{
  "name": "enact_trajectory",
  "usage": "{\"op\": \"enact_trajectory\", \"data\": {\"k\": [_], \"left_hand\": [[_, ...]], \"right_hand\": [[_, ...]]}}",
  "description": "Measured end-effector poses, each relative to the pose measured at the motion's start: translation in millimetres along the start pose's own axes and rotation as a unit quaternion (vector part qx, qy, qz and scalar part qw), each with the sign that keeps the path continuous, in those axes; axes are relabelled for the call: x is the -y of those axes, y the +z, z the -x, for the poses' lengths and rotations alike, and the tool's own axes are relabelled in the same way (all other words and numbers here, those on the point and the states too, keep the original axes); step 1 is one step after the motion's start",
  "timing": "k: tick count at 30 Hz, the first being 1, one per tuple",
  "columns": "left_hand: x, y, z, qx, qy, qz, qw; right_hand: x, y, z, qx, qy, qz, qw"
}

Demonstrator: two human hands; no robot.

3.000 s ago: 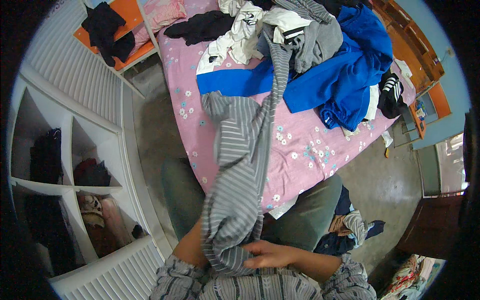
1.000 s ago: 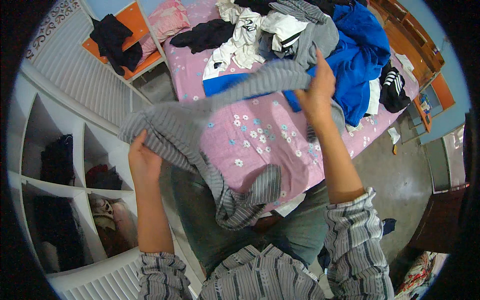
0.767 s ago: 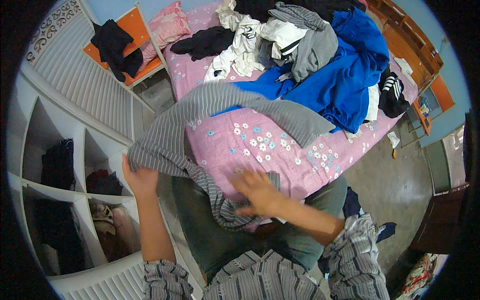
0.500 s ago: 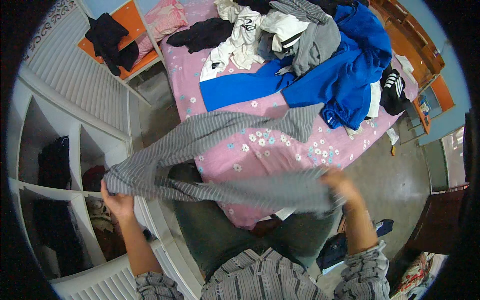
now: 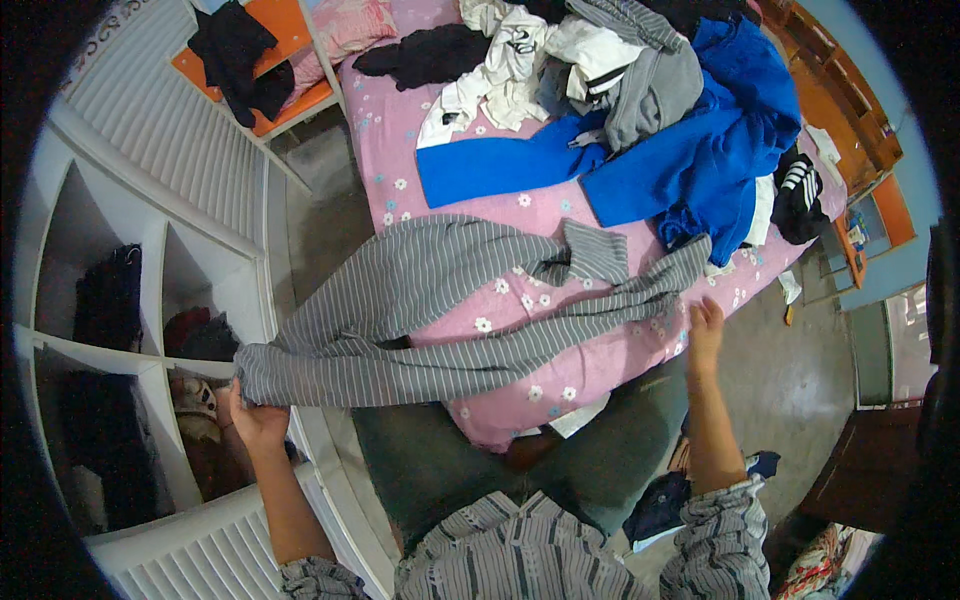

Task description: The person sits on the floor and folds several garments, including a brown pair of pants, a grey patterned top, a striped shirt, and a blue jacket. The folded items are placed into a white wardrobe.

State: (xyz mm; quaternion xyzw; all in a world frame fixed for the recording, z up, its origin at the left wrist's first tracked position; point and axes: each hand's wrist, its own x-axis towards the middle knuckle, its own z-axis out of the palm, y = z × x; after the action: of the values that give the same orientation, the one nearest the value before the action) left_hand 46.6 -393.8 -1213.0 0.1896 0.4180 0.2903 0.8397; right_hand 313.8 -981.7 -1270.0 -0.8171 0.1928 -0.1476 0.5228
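Grey trousers with thin white stripes (image 5: pixel 420 372) stretch across the near part of the bed, both legs pointing right. At their left end, beside the shelves, my left hand (image 5: pixel 262 422) grips the trousers, its thumb and fingers closed on the cloth. The near leg runs out straight, its cuff lying on the bed toward the right edge. My right hand (image 5: pixel 705 325) is just below that cuff, fingers loosely bent and slightly apart, with no cloth seen in them. The far leg curves behind, its cuff folded over.
A pink flowered bedsheet (image 5: pixel 395 165) covers the bed. Blue clothing (image 5: pixel 500 170), white garments (image 5: pixel 500 75) and grey garments (image 5: pixel 655 90) are heaped at its far side. White shelves (image 5: pixel 150 350) holding dark clothes stand left. An orange chair (image 5: pixel 290 112) carries black clothing. More clothes (image 5: pixel 660 505) lie on the floor.
The near trouser leg has swung up and right and come down onto the bed. My right hand has moved up, off the cloth. My left hand keeps its grip.
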Motion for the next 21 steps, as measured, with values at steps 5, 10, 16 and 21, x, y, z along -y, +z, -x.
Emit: {"op": "enact_trajectory", "data": {"k": [5, 10, 16, 21], "left_hand": [[-5, -10, 5, 0.041, -0.042, -0.069, 0.996], [-21, 3, 27, -0.014, 0.082, -0.118, 0.99], [-48, -13, 39, -0.03, 0.071, -0.175, 0.982], [-61, -57, 49, 0.058, 0.021, -0.096, 0.993]], "right_hand": [[34, 42, 67, 0.336, -0.406, 0.151, 0.836], [57, 64, 64, 0.327, -0.415, 0.338, 0.779], [98, 30, 18, 0.548, -0.085, 0.172, 0.814], [107, 33, 16, 0.474, -0.198, 0.223, 0.828]]}}
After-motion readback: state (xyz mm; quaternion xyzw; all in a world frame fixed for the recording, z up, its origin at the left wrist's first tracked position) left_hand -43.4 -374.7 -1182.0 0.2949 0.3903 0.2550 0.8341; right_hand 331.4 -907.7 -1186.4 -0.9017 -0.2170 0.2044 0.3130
